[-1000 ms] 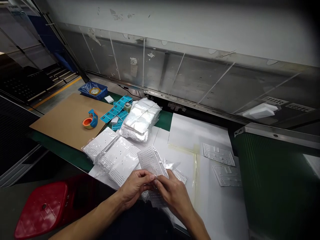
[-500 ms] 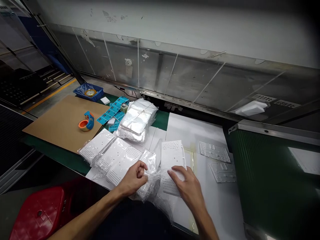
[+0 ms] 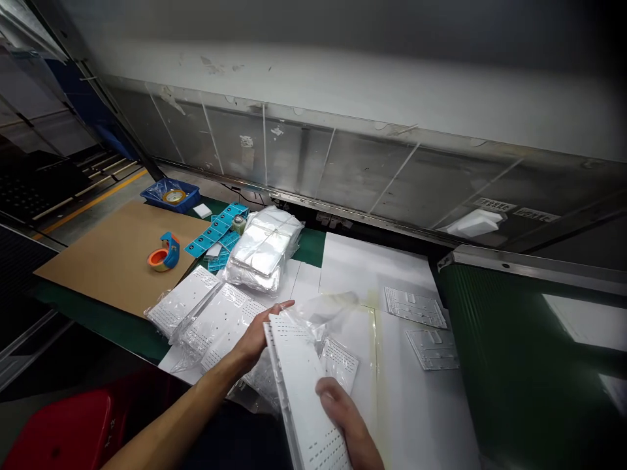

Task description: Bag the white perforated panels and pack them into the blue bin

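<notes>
The right hand (image 3: 343, 414) is grasping the white perforated panel (image 3: 306, 391) by its right edge, the thumb pressing on the face. The left hand (image 3: 257, 336) is reaching behind the panel's upper end, its fingers partly hidden, so I cannot tell whether it is gripping anything.

Half a second ago the panel was standing farther right, over the white sheets (image 3: 416, 405), while the left hand was pinching the clear bag (image 3: 328, 310). Now the panel is slanting close in front of the body, between the two hands, showing its notched left side. The bag is spreading just beyond the panel's upper end. A smaller-looking panel (image 3: 339, 362), which the raised one was hiding, is now showing on the table (image 3: 313, 248), right of the held panel.

The bagged panels (image 3: 213, 320) are still lying to the left, below the bundle of clear bags (image 3: 267, 241), and the tape dispenser (image 3: 170, 251) is staying on the cardboard (image 3: 112, 248). At the right, a second white piece (image 3: 612, 391) is showing more fully on the green belt (image 3: 494, 365).
</notes>
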`<state>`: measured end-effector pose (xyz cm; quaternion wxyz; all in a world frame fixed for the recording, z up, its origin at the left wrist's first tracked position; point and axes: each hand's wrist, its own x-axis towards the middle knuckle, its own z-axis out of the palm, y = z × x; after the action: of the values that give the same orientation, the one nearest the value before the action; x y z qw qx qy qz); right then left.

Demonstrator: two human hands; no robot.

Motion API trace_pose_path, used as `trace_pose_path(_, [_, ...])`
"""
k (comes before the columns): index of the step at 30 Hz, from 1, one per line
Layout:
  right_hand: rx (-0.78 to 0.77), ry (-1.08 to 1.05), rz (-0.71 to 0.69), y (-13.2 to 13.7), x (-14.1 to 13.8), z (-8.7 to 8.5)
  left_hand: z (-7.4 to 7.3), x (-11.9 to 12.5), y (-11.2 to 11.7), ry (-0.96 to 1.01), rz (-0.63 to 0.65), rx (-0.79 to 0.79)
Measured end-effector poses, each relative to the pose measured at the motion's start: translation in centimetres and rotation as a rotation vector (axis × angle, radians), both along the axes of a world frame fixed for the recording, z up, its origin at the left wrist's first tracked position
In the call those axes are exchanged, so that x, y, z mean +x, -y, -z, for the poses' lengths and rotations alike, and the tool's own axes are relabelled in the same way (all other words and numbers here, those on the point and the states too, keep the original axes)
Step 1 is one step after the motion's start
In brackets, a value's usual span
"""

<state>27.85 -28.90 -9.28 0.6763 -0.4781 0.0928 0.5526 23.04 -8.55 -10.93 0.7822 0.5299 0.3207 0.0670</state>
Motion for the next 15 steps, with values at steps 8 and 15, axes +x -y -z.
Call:
trace_pose_path(8, [-0.301, 0.227, 0.099, -0.2, -1.6, 0.0, -1.0, -1.4, 4.0, -0.065, -0.231, 0.028])
trace_pose_path(15, [-0.358, 0.254, 0.04, 0.1, -2.7, -1.2, -0.3, -2.3, 3.9, -0.108, -0.267, 0.019])
